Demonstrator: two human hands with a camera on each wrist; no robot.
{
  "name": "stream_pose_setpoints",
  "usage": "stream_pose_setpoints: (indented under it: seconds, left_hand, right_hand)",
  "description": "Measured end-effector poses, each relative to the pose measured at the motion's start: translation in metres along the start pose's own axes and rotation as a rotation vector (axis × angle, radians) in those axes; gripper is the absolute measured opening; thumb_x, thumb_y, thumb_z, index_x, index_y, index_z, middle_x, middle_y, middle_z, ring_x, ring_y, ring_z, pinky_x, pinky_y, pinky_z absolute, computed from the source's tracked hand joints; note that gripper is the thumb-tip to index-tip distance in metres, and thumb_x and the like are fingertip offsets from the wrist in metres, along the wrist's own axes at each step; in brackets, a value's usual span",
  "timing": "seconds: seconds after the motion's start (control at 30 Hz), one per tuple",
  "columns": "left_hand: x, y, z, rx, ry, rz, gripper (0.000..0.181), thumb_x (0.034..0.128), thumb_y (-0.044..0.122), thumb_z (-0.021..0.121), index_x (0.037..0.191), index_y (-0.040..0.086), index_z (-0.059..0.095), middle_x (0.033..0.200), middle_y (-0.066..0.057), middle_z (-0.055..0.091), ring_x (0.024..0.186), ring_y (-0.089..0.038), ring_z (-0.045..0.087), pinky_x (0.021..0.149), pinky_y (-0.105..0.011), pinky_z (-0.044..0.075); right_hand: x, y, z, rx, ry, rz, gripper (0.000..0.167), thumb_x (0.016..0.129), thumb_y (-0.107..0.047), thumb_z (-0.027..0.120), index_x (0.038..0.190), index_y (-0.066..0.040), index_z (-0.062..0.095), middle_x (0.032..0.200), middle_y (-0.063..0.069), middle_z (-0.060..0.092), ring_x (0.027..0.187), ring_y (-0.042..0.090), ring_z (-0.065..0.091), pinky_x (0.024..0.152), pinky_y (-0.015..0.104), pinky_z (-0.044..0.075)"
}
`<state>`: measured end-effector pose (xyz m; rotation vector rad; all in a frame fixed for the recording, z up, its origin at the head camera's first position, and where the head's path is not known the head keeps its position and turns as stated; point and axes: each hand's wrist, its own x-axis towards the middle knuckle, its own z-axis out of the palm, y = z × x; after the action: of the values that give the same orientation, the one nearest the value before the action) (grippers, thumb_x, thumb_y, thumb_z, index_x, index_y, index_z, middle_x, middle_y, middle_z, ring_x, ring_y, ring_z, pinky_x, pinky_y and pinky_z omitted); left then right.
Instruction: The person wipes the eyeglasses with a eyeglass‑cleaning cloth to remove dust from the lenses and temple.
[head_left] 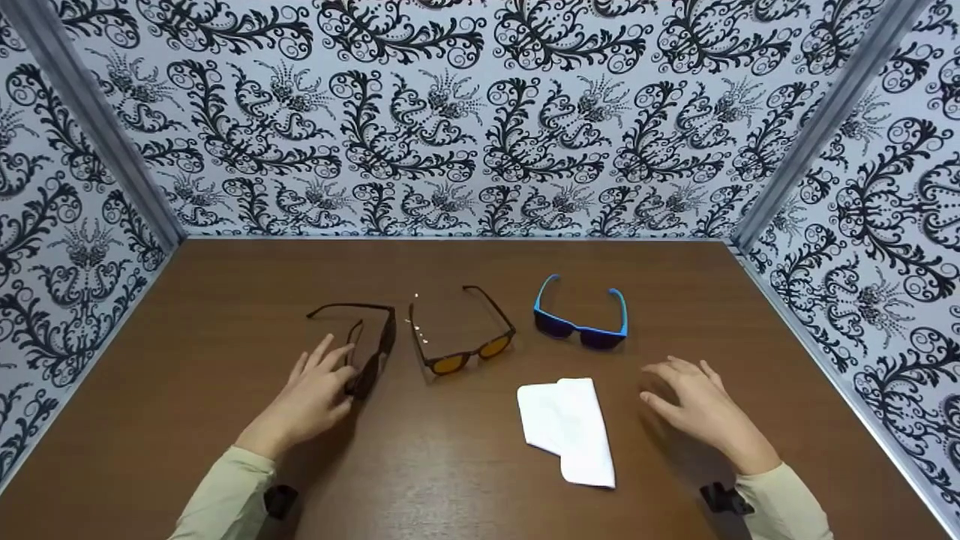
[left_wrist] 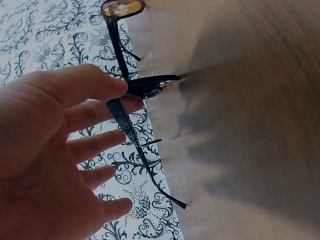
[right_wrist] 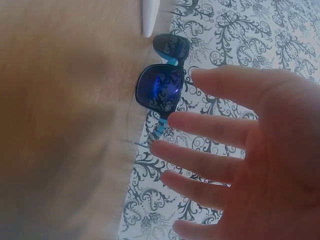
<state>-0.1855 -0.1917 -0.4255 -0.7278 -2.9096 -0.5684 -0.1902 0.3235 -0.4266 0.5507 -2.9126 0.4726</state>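
With thumb and index finger my left hand pinches the near corner of a pair of black sunglasses. These stand on the table with arms unfolded toward the left. In the left wrist view the thumb and index finger meet at the hinge of the black sunglasses, while the other fingers spread apart. My right hand hovers over the table at the right, holding nothing, its fingers apart. Nearest to it lies a folded white cloth. Blue-framed sunglasses with dark lenses sit farther back, also showing in the right wrist view.
Dark-framed glasses with amber lenses stand unfolded between the other two pairs. The brown wooden table is bounded by patterned walls at the back and both sides.
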Motion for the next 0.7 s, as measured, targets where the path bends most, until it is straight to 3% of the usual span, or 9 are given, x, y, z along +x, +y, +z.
stream_pose_setpoints:
  seconds: [0.23, 0.5, 0.6, 0.7]
  left_hand:
    - [0.006, 0.004, 0.006, 0.023, 0.033, 0.032, 0.012, 0.0841, 0.005, 0.071, 0.095, 0.001, 0.066, 0.130, -0.029, 0.048, 0.133, -0.053, 0.025, 0.099, -0.070, 0.023]
    - [0.008, 0.006, 0.010, 0.044, 0.067, 0.045, 0.010, 0.0852, 0.005, 0.070, 0.091, -0.001, 0.065, 0.110, -0.020, 0.059, 0.127, -0.046, 0.040, 0.101, -0.067, 0.025]
    - [0.009, 0.008, 0.010, 0.057, 0.057, 0.036, 0.008, 0.0844, 0.005, 0.071, 0.086, 0.001, 0.064, 0.102, -0.017, 0.061, 0.125, -0.044, 0.043, 0.102, -0.067, 0.023]
    - [0.010, 0.009, 0.009, 0.070, 0.047, 0.050, 0.009, 0.0841, 0.005, 0.071, 0.082, 0.002, 0.063, 0.098, -0.018, 0.062, 0.119, -0.043, 0.048, 0.103, -0.066, 0.022]
  right_hand:
    - [0.000, -0.007, 0.004, -0.015, 0.001, -0.019, 0.032, 0.088, -0.019, 0.069, 0.115, -0.003, 0.065, 0.112, 0.017, 0.065, 0.110, 0.042, 0.055, 0.083, 0.060, 0.031]
    - [0.007, -0.022, 0.014, 0.021, -0.075, -0.212, 0.021, 0.084, -0.013, 0.073, 0.104, -0.006, 0.069, 0.098, 0.004, 0.066, 0.092, 0.026, 0.062, 0.074, 0.049, 0.046]
    - [0.010, -0.027, 0.017, 0.051, -0.136, -0.211, 0.015, 0.085, -0.015, 0.074, 0.098, -0.009, 0.070, 0.094, 0.000, 0.065, 0.087, 0.022, 0.062, 0.073, 0.044, 0.049]
    - [0.011, -0.032, 0.021, 0.058, -0.192, -0.155, 0.011, 0.085, -0.019, 0.074, 0.093, -0.013, 0.071, 0.090, -0.005, 0.063, 0.082, 0.017, 0.061, 0.068, 0.038, 0.050]
